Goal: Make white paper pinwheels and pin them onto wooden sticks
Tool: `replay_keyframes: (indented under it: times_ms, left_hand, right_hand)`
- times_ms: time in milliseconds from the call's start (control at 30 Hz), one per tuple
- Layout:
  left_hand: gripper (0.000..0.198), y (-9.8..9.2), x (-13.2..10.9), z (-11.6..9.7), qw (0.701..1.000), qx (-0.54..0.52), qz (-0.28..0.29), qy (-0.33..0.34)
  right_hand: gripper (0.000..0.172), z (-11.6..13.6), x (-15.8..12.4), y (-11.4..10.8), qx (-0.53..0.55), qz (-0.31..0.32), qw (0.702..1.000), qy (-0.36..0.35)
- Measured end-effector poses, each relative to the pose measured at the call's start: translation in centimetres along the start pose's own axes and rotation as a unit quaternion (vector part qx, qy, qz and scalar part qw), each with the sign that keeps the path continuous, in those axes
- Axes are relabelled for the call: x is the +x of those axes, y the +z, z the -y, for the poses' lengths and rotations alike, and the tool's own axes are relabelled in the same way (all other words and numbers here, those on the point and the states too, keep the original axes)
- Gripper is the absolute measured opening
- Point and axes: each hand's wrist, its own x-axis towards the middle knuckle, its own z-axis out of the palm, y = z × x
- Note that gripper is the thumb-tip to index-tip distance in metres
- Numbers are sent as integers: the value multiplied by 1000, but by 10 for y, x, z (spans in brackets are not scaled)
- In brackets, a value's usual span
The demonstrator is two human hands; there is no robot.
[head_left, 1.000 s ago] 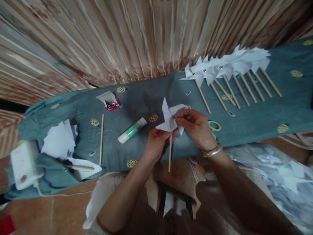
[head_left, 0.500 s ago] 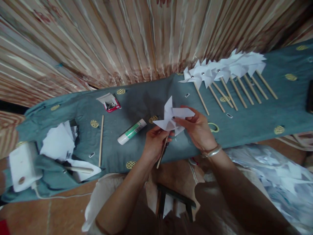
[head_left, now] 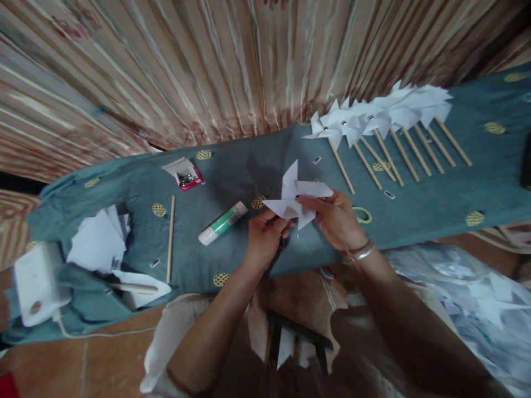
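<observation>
A white paper pinwheel [head_left: 295,194] is held up between both hands over the teal cloth [head_left: 415,210]. My left hand [head_left: 264,237] is closed below it, around the top of its stick, which is hidden here. My right hand [head_left: 337,218] pinches the pinwheel near its centre pin, a silver bangle on the wrist. A row of several finished white pinwheels on wooden sticks [head_left: 381,124] lies at the back right.
A glue stick [head_left: 223,222] lies left of my hands, a small box of pins [head_left: 185,174] behind it, a loose wooden stick [head_left: 170,237] further left. Paper scraps [head_left: 97,246] and a white box [head_left: 37,282] sit at the left end. A pleated curtain [head_left: 232,66] hangs behind.
The pinwheel's stick, seen hanging below my left hand earlier, has tilted and gone out of sight behind that hand. The pinwheel has risen slightly.
</observation>
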Motion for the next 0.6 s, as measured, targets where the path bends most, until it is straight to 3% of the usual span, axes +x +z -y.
replay_keyframes:
  times_ms: [167, 367, 600]
  left_hand:
    - [14, 0, 5, 3, 1000, 14, 7, 6]
    - [4, -2, 15, 5, 999, 14, -25, 26]
    - [8, -3, 24, -3, 996, 51, 8, 73]
  right_hand:
    - [29, 0, 1, 0, -4, 1, 1000, -16]
    - [29, 2, -4, 2, 8, 0, 1000, -2]
    - [30, 2, 1, -7, -7, 33, 999, 7]
